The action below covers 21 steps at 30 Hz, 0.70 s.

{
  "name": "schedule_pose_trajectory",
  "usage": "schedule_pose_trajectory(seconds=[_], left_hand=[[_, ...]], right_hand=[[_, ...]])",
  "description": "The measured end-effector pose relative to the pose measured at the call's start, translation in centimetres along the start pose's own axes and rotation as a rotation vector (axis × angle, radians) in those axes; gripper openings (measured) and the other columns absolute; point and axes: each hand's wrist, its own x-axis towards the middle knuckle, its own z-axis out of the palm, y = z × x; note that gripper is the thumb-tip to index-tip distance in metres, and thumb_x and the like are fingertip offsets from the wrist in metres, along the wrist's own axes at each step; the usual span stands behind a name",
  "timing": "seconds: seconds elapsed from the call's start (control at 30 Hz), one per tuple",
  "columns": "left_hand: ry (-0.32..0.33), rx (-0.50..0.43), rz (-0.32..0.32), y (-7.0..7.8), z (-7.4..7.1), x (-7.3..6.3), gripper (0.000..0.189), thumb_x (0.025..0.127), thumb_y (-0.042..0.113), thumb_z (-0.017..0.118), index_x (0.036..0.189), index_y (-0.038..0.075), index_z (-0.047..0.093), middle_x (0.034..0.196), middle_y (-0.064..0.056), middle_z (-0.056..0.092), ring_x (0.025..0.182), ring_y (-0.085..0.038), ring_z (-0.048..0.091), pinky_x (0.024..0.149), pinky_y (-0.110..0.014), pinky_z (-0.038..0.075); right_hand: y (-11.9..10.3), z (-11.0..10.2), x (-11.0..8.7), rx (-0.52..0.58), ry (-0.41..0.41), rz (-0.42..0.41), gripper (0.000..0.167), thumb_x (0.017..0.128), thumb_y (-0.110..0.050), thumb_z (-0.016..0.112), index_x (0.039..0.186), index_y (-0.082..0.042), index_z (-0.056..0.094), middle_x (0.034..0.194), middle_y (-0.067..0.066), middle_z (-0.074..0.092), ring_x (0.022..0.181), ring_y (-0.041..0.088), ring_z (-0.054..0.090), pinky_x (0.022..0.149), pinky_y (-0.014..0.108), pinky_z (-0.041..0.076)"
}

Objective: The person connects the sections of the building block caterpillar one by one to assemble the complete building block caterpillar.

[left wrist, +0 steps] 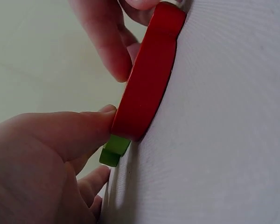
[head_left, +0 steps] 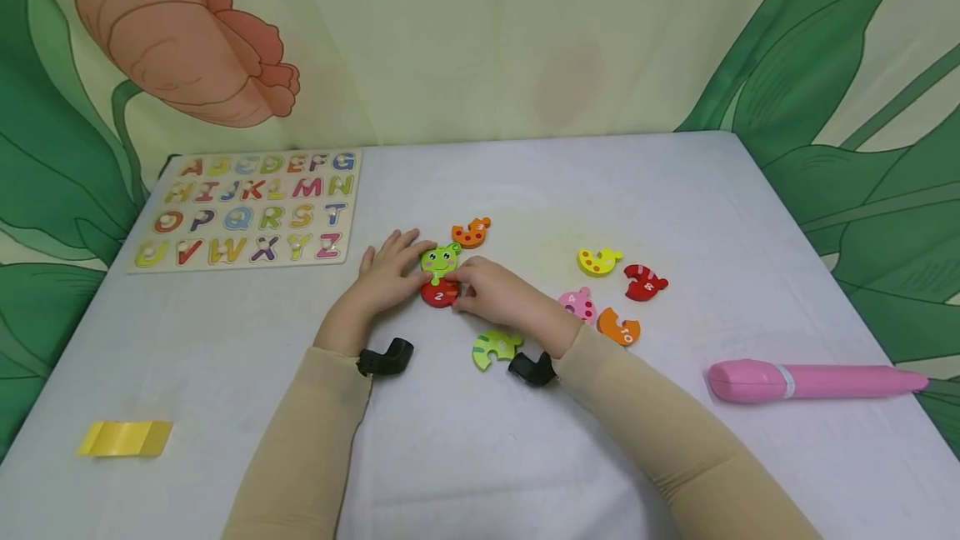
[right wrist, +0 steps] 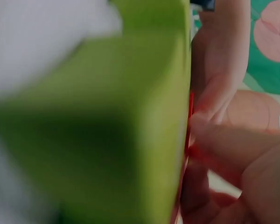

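Note:
A green smiling animal-head puzzle piece [head_left: 439,260] lies against a red puzzle piece [head_left: 439,293] marked 2, their edges meeting. My left hand [head_left: 386,273] holds the green head between thumb and index finger, the other fingers spread on the cloth. In the left wrist view its thumb [left wrist: 79,130] is right where red and green meet. From the right side, my right hand [head_left: 495,294] pinches the red piece. Just beyond both hands is an orange piece [head_left: 470,233] marked 3. A green striped piece [head_left: 495,347] lies below the right hand and looms blurred in the right wrist view.
Right of the hands lie a yellow piece [head_left: 597,262], a red striped piece [head_left: 643,282], a pink piece [head_left: 577,303] and an orange piece [head_left: 619,328]. An alphabet board [head_left: 251,207] lies back left, a yellow strip [head_left: 126,438] front left, a long pink object [head_left: 817,382] at right.

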Motion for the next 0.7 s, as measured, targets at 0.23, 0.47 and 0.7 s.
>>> schedule_pose_trajectory(seconds=[0.23, 0.47, 0.7], left_hand=[[-0.018, -0.014, -0.018, -0.1, 0.2, 0.3, 0.052, 0.088, 0.036, 0.051, 0.137, 0.026, 0.038, 0.153, -0.005, 0.016, 0.141, -0.029, 0.002, 0.108, -0.059, -0.006], [-0.027, -0.033, -0.028, -0.1, -0.1, 0.3, 0.051, 0.088, 0.035, 0.052, 0.137, 0.026, 0.039, 0.153, -0.004, 0.015, 0.141, -0.028, 0.000, 0.108, -0.059, -0.007], [-0.034, -0.030, -0.024, 0.0, -0.2, 0.2, 0.052, 0.088, 0.036, 0.052, 0.137, 0.026, 0.038, 0.153, -0.005, 0.015, 0.141, -0.029, 0.000, 0.108, -0.059, -0.007]], right_hand=[[2.0, -3.2, -2.1, 0.164, 0.096, -0.036, 0.060, 0.087, -0.023, 0.060, 0.141, -0.022, 0.033, 0.140, 0.008, 0.030, 0.091, 0.015, 0.056, 0.076, 0.027, 0.051], [5.2, -6.8, -6.8, 0.213, 0.238, -0.008, 0.049, 0.091, -0.018, 0.055, 0.137, -0.021, 0.040, 0.140, 0.008, 0.032, 0.102, 0.021, 0.056, 0.086, 0.038, 0.049], [7.7, -6.9, -10.9, 0.220, 0.291, 0.049, 0.046, 0.091, -0.017, 0.054, 0.135, -0.016, 0.043, 0.137, 0.009, 0.037, 0.106, 0.024, 0.054, 0.085, 0.041, 0.049]])
